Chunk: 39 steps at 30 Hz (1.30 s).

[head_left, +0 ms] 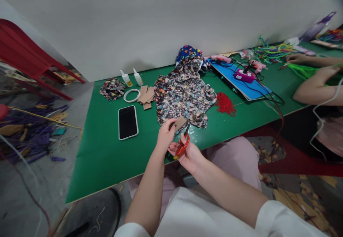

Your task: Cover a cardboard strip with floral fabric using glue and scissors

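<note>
Cardboard piece (pixel 180 123): is being pinched at its left end by left hand (pixel 165 135), fingers clamped. Red-handled scissors (pixel 185 144): are being held nearer by right hand (pixel 192 157), fingers curled around them.

A single camera looks out from the person's own head, above the white shirt (pixel 198 213), facing forward and steeply down over the lap. It crosses the green desk (pixel 103 172) and meets the pale wall (pixel 128 23) behind. It sits near the work: both forearms enter from the bottom and reach the left hand (pixel 165 137) and right hand (pixel 190 156) just below the middle. The sweep is wide, from a red chair (pixel 23 51) at left to a co-worker's arm (pixel 308 90) at right, with the desk slanting upward rightward.
</note>
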Each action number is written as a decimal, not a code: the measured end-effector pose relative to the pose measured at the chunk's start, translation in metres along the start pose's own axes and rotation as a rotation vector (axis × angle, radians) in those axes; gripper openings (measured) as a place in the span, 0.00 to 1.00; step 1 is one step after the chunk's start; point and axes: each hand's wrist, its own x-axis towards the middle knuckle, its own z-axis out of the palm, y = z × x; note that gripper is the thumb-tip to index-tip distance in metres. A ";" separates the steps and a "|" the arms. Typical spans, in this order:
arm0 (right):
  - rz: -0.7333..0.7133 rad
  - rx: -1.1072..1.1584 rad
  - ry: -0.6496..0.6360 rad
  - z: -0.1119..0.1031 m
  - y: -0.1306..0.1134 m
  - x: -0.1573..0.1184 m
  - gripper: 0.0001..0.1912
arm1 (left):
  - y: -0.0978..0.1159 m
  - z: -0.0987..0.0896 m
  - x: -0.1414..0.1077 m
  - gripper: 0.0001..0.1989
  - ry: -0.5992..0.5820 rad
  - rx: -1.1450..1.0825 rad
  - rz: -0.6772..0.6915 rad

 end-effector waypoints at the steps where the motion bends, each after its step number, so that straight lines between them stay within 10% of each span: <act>1: 0.016 -0.007 -0.011 -0.001 0.000 -0.001 0.15 | 0.000 0.001 0.000 0.14 0.000 0.032 0.011; 11: 0.153 -0.049 -0.108 -0.008 -0.015 -0.017 0.30 | 0.013 0.002 -0.006 0.12 -0.022 0.240 0.089; 39: 0.037 -0.138 -0.071 -0.005 -0.034 -0.002 0.18 | 0.012 0.005 -0.007 0.12 -0.021 0.334 0.188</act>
